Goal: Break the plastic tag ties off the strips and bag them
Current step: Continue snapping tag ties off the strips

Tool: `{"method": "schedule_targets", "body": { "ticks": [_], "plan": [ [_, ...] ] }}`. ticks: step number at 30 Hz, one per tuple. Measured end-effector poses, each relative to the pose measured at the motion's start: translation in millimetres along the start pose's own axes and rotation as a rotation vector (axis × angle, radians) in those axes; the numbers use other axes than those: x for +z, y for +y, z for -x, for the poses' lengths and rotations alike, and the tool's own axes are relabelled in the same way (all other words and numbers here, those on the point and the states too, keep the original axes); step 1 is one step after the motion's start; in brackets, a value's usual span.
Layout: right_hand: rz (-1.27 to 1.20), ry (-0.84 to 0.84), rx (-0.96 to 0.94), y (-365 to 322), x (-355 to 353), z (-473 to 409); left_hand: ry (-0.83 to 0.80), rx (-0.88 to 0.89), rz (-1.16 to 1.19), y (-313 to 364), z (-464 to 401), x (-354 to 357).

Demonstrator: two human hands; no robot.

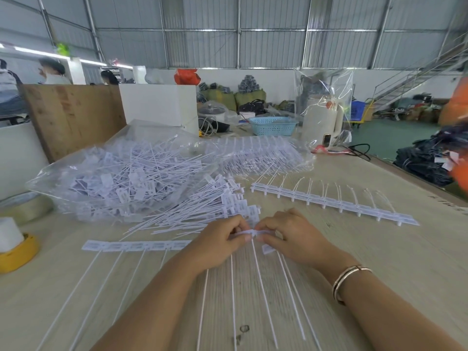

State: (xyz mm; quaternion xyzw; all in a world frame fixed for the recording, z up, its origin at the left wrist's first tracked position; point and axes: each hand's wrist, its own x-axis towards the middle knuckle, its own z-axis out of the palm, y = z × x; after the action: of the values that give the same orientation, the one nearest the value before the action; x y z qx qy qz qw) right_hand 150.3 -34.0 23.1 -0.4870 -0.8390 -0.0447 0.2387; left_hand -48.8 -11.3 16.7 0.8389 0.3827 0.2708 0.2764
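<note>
Pinching strip at table centre with left hand and right hand closed on it, likely snapping light, brittle-jointed ties at heads, with bag lying beyond.

Strip end under both hands: the grip point is covered by the left hand and right hand, so the break cannot be seen. Tie tails run off the bottom edge, ends cut off. Both forearms cut by the bottom edge. Print on the tag heads too small to read. Bag contents a tangle behind glare, count not tellable; its far side hidden by the pile. People at far left blurred and partly behind the board. Orange shape at right edge cut off and blurred, not identifiable. Yellow roll cut by left edge.
</note>
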Motion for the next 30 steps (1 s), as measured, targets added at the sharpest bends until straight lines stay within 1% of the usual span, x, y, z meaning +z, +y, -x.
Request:
{"method": "schedule_targets", "body": {
  "ticks": [3,6,11,14,16,21,23,24,25,27,28,30],
  "plan": [
    [0.005,-0.016,-0.002,0.9,1.6,-0.9,-0.003,0.002,0.016,-0.2,0.8,-0.4],
    [-0.068,-0.026,-0.005,2.8,0.5,-0.6,0.007,0.025,-0.002,1.2,1.5,0.7],
    [-0.237,0.047,0.065,7.8,-5.1,0.9,0.031,-0.006,-0.008,-0.6,1.7,-1.4],
    [-0.298,0.055,0.078,10.3,-9.5,2.3,0.088,-0.024,0.023,-2.5,2.0,-2.0],
    [-0.299,0.017,0.056,9.6,-8.7,3.2,0.103,-0.03,0.014,-2.0,2.1,-0.9],
    [-0.209,-0.069,0.004,4.5,2.5,-0.5,0.121,-0.047,0.007,-0.1,1.4,-0.7],
    [-0.158,-0.073,0.0,5.4,4.1,-1.8,0.113,-0.051,0.003,0.4,1.3,-1.4],
    [-0.144,-0.041,0.004,5.6,3.7,-2.1,0.1,-0.054,-0.008,0.8,1.3,-1.6],
    [-0.157,0.011,0.01,5.1,2.7,-1.8,0.083,-0.06,-0.025,1.2,1.0,-1.5],
    [-0.26,0.103,0.012,1.7,-0.2,-0.3,0.046,-0.063,-0.041,3.3,0.6,-1.0],
    [-0.314,0.106,0.006,-1.4,-1.1,0.4,0.031,-0.06,-0.036,5.0,0.6,-0.5],
    [-0.387,0.03,0.002,-8.6,0.6,0.9,0.016,-0.057,-0.034,7.8,0.6,0.0]
  ]
}}
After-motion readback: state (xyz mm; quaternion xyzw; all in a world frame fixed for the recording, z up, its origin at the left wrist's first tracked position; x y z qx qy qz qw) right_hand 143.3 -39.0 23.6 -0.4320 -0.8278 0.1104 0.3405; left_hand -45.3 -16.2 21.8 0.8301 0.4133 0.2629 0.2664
